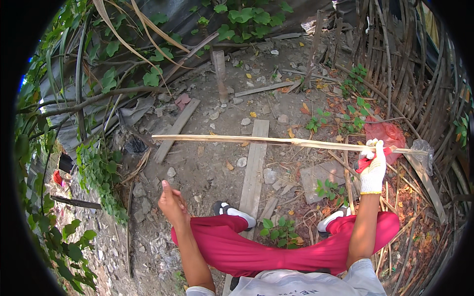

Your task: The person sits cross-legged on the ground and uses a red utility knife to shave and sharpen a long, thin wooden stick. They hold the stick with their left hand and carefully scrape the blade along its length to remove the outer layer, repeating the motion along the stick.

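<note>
Bare dirt (207, 167) is seen all around, with stones, dry leaves and old boards. A flat plank (254, 167) lies on the ground in front of the feet. Green vines (98, 172) hang on the left, and a fence (419, 84) of bent sticks stands on the right.

A long thin strip (256, 140) of pale bamboo is held level above the ground. It reaches from far left to far right, across the plank. The right hand (373, 170) is covered by a white glove, and it is closed around the strip near its right end. Something red is seen under the glove, but what it is cannot be told. The left hand (173, 202) is bare and holds nothing. Its fingers are kept straight and close together. It is well apart from the strip, lower down and near the left knee.

The strip is gripped at one end only, so the long free end could dip or swing. It could be snagged on the vines or the leaning sticks. A rough, split spot is seen near the glove, and the strip might be snapped there if it is bent. The bare hand could be cut by a sharp edge.
</note>
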Motion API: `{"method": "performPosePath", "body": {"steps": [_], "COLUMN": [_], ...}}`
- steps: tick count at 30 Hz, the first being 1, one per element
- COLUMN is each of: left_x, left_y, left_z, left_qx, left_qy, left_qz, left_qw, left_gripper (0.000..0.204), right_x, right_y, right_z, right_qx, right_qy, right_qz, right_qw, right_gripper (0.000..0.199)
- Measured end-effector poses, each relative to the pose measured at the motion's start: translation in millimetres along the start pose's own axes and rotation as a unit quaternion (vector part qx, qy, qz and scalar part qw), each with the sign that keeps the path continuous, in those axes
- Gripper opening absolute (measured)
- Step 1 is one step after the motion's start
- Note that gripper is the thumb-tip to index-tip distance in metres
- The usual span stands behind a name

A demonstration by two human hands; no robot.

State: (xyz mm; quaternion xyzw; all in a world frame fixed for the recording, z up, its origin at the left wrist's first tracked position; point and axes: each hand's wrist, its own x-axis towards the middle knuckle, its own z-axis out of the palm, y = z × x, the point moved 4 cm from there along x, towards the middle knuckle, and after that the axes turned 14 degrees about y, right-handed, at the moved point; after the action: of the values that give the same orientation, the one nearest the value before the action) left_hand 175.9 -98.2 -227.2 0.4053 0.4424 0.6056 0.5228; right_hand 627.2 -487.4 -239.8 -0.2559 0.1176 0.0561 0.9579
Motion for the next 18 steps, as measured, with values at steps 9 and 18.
{"method": "performPosePath", "body": {"steps": [9,18], "left_x": [-81.2,-198.4], "left_y": [56.6,56.6], "left_z": [89.6,207.8], "left_qx": [0.225,0.221], "left_qy": [-0.198,-0.405], "left_qz": [0.448,0.860], "left_qw": [0.842,0.217], "left_gripper": [0.022,0.040], "right_x": [-13.7,-121.6], "right_y": [-2.0,27.4], "right_z": [49.0,225.7], "right_qx": [-0.075,-0.474], "right_qy": [-0.046,-0.336], "right_qz": [-0.084,-0.307], "right_qw": [0.993,0.753], "right_gripper": [0.020,0.033]}}
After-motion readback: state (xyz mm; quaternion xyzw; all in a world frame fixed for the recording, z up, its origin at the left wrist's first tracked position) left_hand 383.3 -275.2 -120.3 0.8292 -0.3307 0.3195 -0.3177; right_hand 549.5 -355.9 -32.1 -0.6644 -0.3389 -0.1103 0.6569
